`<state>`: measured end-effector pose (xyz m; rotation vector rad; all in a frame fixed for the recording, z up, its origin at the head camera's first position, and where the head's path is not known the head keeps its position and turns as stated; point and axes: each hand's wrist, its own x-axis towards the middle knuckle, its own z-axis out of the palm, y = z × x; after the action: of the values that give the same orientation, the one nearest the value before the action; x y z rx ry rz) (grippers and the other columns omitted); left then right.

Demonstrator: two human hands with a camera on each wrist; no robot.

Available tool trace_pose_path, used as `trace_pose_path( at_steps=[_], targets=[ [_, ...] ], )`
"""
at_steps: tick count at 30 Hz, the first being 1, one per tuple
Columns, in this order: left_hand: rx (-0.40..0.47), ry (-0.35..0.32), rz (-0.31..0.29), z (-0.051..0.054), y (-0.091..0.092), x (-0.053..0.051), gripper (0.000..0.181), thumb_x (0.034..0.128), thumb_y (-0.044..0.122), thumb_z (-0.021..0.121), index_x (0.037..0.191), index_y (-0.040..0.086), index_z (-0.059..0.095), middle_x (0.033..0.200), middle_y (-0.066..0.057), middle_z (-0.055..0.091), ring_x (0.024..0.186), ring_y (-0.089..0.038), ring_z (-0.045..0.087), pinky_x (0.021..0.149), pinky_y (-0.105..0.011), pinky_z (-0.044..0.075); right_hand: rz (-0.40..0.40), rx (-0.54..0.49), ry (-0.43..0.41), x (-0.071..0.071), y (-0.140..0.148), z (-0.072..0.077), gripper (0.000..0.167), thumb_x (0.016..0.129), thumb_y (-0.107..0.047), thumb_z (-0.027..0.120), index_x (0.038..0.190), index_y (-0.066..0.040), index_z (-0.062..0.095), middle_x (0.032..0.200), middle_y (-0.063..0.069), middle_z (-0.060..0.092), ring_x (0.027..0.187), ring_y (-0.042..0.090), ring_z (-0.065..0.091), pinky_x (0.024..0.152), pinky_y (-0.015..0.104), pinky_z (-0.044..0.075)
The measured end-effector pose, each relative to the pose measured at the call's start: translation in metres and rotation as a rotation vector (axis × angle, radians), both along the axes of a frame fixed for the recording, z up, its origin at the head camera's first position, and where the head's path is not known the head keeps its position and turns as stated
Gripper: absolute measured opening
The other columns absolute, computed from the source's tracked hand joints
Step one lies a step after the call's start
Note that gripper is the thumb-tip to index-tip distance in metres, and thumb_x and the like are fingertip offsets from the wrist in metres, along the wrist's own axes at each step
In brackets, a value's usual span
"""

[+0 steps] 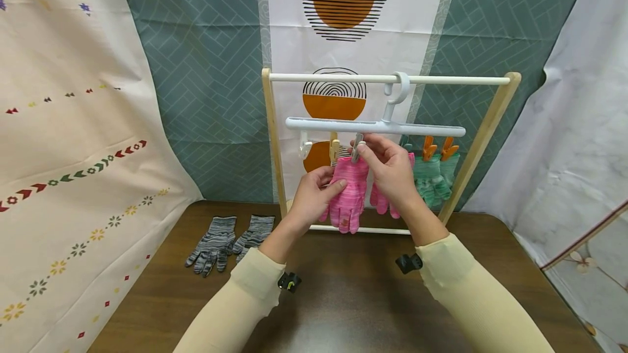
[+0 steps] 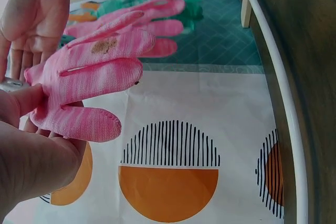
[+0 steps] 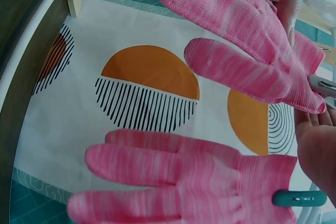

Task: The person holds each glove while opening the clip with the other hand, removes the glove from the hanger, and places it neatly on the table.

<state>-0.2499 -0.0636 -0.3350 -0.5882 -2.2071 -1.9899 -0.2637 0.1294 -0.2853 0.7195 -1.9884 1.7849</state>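
Observation:
A pink glove [image 1: 349, 195] hangs fingers down below the white hanger [image 1: 338, 126], a brown spot on one finger. My left hand [image 1: 314, 192] pinches its side between thumb and fingers. At the cuff, my right hand [image 1: 392, 170] grips a grey clothespin [image 1: 357, 147], which sits on the cuff's upper edge. The left wrist view shows the glove [image 2: 89, 87] from below, with the left thumb on it near the cuff. A second pink glove [image 3: 210, 177] hangs beside it from a green clothespin [image 3: 299, 198]; the right hand partly hides this glove in the head view.
Green gloves [image 1: 432, 176] hang from orange clothespins [image 1: 429, 147] at the hanger's right. Cream [image 1: 334, 148] and white clothespins [image 1: 305, 146] hang at its left. A wood-sided rack [image 1: 483, 140] carries the hanger. Two grey striped gloves [image 1: 214, 244] lie on the brown table [image 1: 343, 298].

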Motion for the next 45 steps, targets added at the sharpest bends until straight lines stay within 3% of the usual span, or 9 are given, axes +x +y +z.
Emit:
trace_pose_path(
  at_steps=[11, 20, 45],
  targets=[
    [0.043, -0.015, 0.046, -0.003, 0.000, 0.000, 0.036, 0.1047, 0.018, 0.071, 0.135, 0.000, 0.066, 0.123, -0.013, 0.075, 0.107, -0.026, 0.075, 0.091, -0.037, 0.060, -0.102, -0.003, 0.004, -0.001, -0.008, 0.001, 0.037, 0.103, -0.019, 0.074, 0.133, 0.002, 0.070, 0.121, 0.016, 0.075, 0.108, 0.017, 0.072, 0.094, 0.025, 0.056],
    [0.066, -0.013, 0.068, -0.002, 0.000, -0.001, 0.030, 0.1048, 0.018, 0.071, 0.129, 0.000, 0.069, 0.115, -0.012, 0.077, 0.097, -0.023, 0.074, 0.084, -0.033, 0.061, -0.202, 0.016, 0.020, -0.002, -0.011, 0.002, 0.038, 0.100, -0.027, 0.078, 0.127, 0.000, 0.074, 0.114, 0.012, 0.078, 0.103, 0.017, 0.074, 0.087, 0.024, 0.057],
    [0.081, -0.061, 0.066, -0.006, -0.001, -0.001, 0.024, 0.1049, 0.016, 0.070, 0.123, 0.001, 0.070, 0.108, -0.012, 0.079, 0.088, -0.021, 0.074, 0.078, -0.030, 0.060, -0.304, 0.012, 0.027, -0.007, -0.007, -0.001, 0.035, 0.098, -0.032, 0.080, 0.121, -0.006, 0.079, 0.107, 0.007, 0.080, 0.098, 0.015, 0.074, 0.081, 0.022, 0.057]
  ],
)
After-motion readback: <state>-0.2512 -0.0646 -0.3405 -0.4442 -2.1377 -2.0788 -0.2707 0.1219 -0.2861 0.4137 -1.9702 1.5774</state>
